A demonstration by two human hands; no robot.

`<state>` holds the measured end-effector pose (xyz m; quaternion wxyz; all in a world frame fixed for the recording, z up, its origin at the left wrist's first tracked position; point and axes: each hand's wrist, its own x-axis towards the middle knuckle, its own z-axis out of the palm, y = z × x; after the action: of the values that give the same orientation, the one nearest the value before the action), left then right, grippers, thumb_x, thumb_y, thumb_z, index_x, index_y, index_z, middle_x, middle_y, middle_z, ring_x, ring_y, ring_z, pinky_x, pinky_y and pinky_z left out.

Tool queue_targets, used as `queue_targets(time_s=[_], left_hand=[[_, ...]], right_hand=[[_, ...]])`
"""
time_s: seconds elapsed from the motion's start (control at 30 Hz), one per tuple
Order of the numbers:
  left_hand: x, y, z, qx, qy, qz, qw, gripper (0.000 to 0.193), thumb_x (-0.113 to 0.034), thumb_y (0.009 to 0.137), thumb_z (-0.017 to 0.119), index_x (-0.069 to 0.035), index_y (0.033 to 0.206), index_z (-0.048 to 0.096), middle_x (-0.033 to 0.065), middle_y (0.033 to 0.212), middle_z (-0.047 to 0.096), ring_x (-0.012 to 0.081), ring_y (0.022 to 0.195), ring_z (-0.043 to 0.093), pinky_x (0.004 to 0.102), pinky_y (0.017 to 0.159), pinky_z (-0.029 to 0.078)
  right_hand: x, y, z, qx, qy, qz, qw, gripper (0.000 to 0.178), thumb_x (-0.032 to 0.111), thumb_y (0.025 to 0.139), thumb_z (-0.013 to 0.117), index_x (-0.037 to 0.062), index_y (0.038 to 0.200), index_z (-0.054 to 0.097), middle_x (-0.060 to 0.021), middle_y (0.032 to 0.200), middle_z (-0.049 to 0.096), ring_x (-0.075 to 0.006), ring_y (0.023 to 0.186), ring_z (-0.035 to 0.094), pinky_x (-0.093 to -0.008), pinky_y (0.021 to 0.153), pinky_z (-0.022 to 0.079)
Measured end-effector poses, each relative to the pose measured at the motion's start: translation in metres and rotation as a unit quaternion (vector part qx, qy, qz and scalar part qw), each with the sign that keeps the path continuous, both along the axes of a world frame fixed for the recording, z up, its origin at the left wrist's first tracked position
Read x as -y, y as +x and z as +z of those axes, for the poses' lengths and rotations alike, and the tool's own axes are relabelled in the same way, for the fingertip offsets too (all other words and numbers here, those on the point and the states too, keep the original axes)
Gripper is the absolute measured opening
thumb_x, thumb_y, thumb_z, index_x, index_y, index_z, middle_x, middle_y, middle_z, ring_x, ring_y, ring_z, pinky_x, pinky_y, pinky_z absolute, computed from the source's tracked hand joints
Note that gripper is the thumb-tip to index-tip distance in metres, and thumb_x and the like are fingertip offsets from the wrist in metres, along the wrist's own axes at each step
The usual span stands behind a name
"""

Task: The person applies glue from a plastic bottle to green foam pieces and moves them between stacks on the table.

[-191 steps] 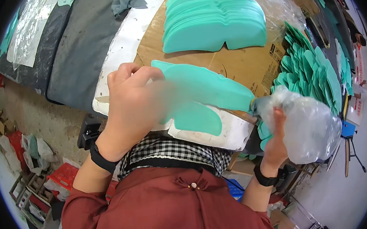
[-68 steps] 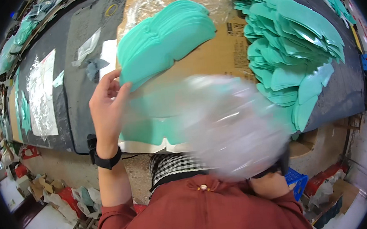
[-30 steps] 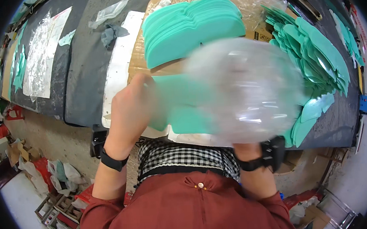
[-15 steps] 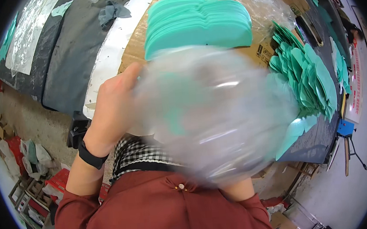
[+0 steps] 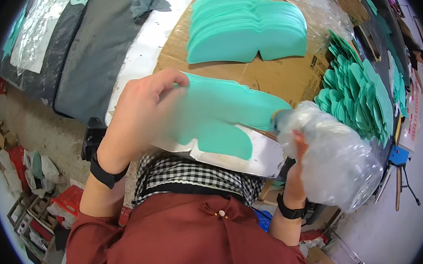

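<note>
My left hand (image 5: pixel 138 110), with curled fingers, is closed on the left edge of a thin teal foam-like piece (image 5: pixel 239 102). Its fingertips and the sheet beside them are blurred. The piece has two lobes, the nearer one lying over a white board (image 5: pixel 265 150) at the table's front edge. In my right hand (image 5: pixel 296 162) is a bulky tool wrapped in clear plastic (image 5: pixel 335 154), gripped on its left side. Its dark nozzle points left, close to the right end of the teal piece. The plastic hides the tool's kind.
A neat stack of teal pieces (image 5: pixel 248 30) sits on brown cardboard (image 5: pixel 175 45) beyond my hands. Loose teal pieces (image 5: pixel 360 95) are heaped at the right. A grey cloth (image 5: pixel 149 5) lies at the far left, near clear plastic sheeting (image 5: pixel 320 4).
The plastic-wrapped tool has swung right and away from the middle, uncovering the teal piece and the white board. My right hand has come into view. The left hand stays near the piece's left edge.
</note>
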<state>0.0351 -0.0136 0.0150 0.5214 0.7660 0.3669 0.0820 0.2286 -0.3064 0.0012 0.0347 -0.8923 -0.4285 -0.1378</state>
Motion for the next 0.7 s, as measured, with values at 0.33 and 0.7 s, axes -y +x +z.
queue_targets(time_s=[0.33, 0.7], left_hand=[[-0.009, -0.025, -0.004, 0.154, 0.132, 0.026, 0.979, 0.026, -0.009, 0.09, 0.064, -0.003, 0.114, 0.072, 0.0151, 0.094, 0.066, 0.0313, 0.086, 0.067, 0.0376, 0.078, 0.053], [-0.027, -0.057, 0.0, 0.1, -0.075, 0.156, 0.98, 0.03, -0.01, 0.103, 0.058, -0.003, 0.131, 0.068, 0.0039, 0.105, 0.069, 0.011, 0.087, 0.066, 0.0271, 0.083, 0.055]], right_hand=[[-0.141, -0.058, 0.018, -0.247, 0.252, 0.38, 0.855, 0.042, 0.008, 0.096, 0.074, -0.0016, 0.135, 0.061, -0.0119, 0.126, 0.07, -0.0276, 0.114, 0.068, -0.0389, 0.101, 0.057], [-0.157, -0.064, 0.005, -0.265, 0.276, 0.441, 0.812, 0.05, 0.01, 0.098, 0.069, -0.0013, 0.145, 0.055, -0.0159, 0.14, 0.065, -0.033, 0.126, 0.065, -0.0415, 0.105, 0.054]])
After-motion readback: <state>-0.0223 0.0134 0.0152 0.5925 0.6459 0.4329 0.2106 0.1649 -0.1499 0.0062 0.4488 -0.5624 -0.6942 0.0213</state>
